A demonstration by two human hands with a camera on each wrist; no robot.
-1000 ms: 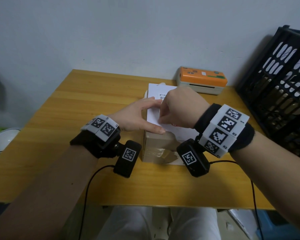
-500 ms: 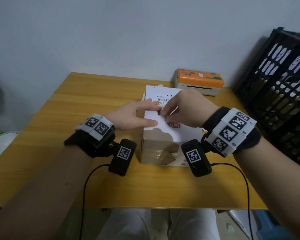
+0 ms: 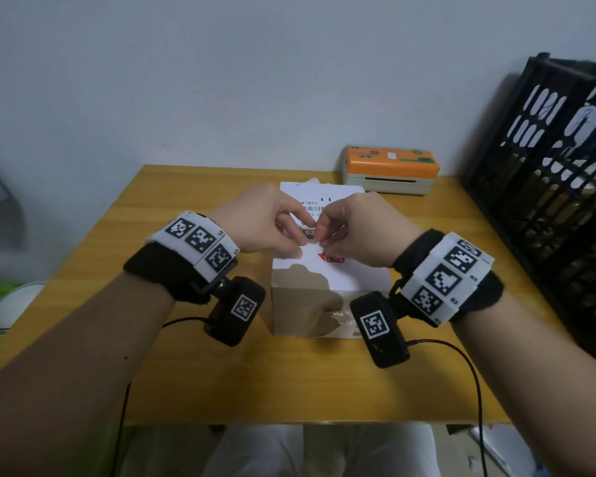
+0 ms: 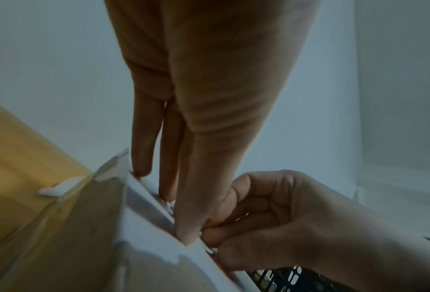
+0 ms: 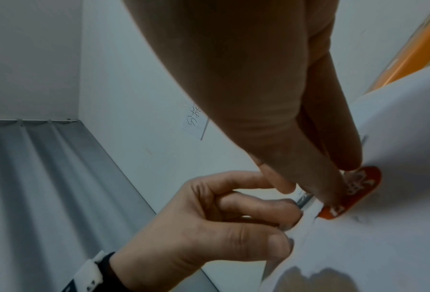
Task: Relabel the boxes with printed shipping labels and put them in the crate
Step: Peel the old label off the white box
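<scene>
A cardboard box (image 3: 308,306) stands mid-table with a white shipping label (image 3: 324,200) over its top and a red sticker (image 3: 331,259) on it. Both hands meet over the middle of the box top. My left hand (image 3: 302,235) curls its fingers and pinches the label there; the left wrist view shows a raised white fold (image 4: 148,199) under its fingertips. My right hand (image 3: 321,237) pinches the same spot from the right, and its fingers (image 5: 343,166) touch the red sticker (image 5: 358,189). The pinched spot itself is hidden by the fingers.
An orange and white label printer (image 3: 391,168) sits at the back of the wooden table (image 3: 186,380), behind the box. A black slatted crate (image 3: 547,187) stands at the table's right side. Cables hang from both wrist cameras over the front edge.
My left hand has left the box's left top edge, where it lay flat, and curled in to meet my right hand at the label's middle. The box has stayed in place.
</scene>
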